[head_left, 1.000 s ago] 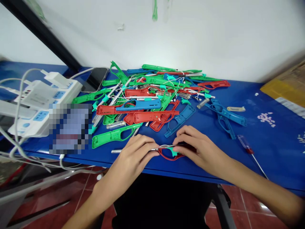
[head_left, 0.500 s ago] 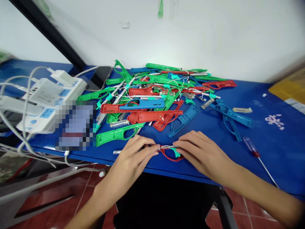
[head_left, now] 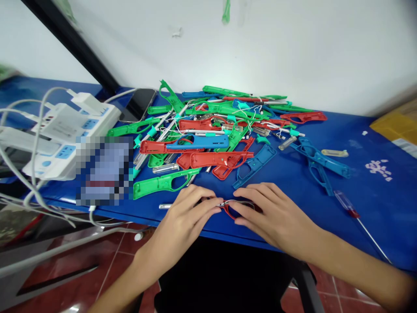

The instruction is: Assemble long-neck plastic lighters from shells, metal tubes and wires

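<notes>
My left hand [head_left: 188, 213] and my right hand [head_left: 267, 214] meet at the front edge of the blue table [head_left: 374, 204]. Between them lies a red plastic lighter shell [head_left: 228, 209] with a metal tube [head_left: 166, 206] sticking out to the left. Both hands are closed on it, fingers pressing from each side, and my right fingers cover most of the red shell. Behind the hands lies a pile of green, red and blue lighter shells [head_left: 211, 130] with metal tubes and thin white wires.
A white power strip [head_left: 65, 134] with plugs and cables sits at the left, with a dark phone [head_left: 138, 104] behind it. A red-handled screwdriver [head_left: 352, 213] lies at the right, near small white bits [head_left: 378, 167] and a cardboard box [head_left: 395, 128]. A white wall stands behind.
My right hand has slid left over the red shell, hiding its teal trigger. The view has shifted slightly, so everything sits a little more to the right.
</notes>
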The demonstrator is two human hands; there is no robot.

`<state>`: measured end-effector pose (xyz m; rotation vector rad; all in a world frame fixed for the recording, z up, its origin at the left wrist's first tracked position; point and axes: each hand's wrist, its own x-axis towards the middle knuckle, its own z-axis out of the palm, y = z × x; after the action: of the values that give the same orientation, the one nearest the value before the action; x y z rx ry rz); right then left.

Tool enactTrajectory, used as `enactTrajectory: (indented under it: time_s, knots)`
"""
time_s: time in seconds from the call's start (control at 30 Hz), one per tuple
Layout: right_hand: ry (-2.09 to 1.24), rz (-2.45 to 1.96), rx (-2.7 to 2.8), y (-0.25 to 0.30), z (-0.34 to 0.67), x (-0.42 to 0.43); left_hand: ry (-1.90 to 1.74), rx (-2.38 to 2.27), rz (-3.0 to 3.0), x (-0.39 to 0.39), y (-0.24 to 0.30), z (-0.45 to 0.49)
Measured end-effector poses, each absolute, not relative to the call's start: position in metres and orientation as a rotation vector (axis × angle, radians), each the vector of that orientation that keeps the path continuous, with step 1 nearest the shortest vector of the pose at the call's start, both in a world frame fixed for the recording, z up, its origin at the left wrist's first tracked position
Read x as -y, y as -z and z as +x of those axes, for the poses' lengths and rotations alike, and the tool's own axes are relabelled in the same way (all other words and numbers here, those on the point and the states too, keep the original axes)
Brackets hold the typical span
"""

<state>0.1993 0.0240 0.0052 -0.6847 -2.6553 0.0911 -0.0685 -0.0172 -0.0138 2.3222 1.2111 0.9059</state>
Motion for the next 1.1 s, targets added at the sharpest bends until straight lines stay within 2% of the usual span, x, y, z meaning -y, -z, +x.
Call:
enactTrajectory:
  time_s: [0.33,0.5,0.67,0.8,1.1]
  knots:
    - [-0.249,-0.652,2.704,-0.009,0.192,-0.020,-0.972,-1.187,2.291,0.016,0.014,-0.068]
    - [-0.059,-0.667,2.808,-0.003,0.194,-0.015,-0.923,-1.207,2.296,0.017,0.010,-0.070]
    - [-0.109,-0.841,2.658,-0.006,0.209,-0.010,-0.771,-1.242,2.348,0.016,0.004,-0.072]
    - [-0.212,-1.020,2.551,-0.008,0.219,-0.005,-0.832,-1.222,2.374,0.017,0.007,-0.071]
    - [-0.199,-0.968,2.524,-0.006,0.217,-0.005,-0.840,-1.285,2.459,0.018,0.014,-0.067]
